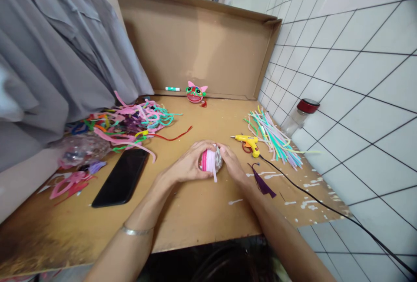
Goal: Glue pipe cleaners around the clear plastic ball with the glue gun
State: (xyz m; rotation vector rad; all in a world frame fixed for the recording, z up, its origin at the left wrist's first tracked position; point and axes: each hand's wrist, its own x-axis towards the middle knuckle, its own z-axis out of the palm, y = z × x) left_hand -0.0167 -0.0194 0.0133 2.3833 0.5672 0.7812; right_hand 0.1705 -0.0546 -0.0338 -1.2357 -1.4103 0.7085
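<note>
Both my hands meet over the middle of the cardboard-topped table (195, 212) around a small round ball (210, 161) wrapped in pink and white fuzzy wire. My left hand (187, 164) cups its left side with the fingers curled over the top. My right hand (230, 162) presses against its right side, fingers closed on it. A loose pale pink wire end (215, 175) hangs down from the ball. A metal bangle (135, 231) circles my left wrist.
A black phone (120, 177) lies left of my hands, beside a heap of coloured fuzzy wires (130, 123). A yellow glue gun (249, 143) with its black cord (325, 206), a bundle of pastel wires (276, 136), a red-lidded jar (301, 114), a small pink cat-faced figure (196, 92) and a glue stick (172, 89) sit farther off. Grey cloth (55, 56) hangs at left.
</note>
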